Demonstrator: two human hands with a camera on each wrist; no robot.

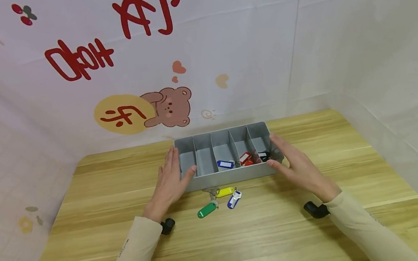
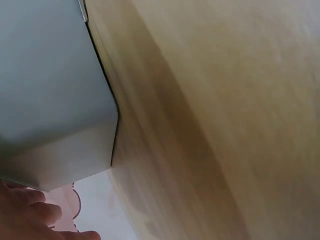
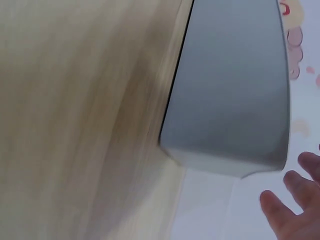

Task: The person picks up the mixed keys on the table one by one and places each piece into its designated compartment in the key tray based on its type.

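A grey divided box stands on the table, its long side facing me. At its left end is my left hand, fingers extended along the side and thumb by the front rim. My right hand is spread at the right end; in the right wrist view its fingertips look apart from the box wall. Inside the box lie a blue key tag, red key tags and a black key tag, in separate compartments. The two leftmost compartments show only bare floor.
In front of the box lie a yellow key tag, a green key tag and another blue key tag, with metal keys among them. A printed white cloth hangs behind the wooden table.
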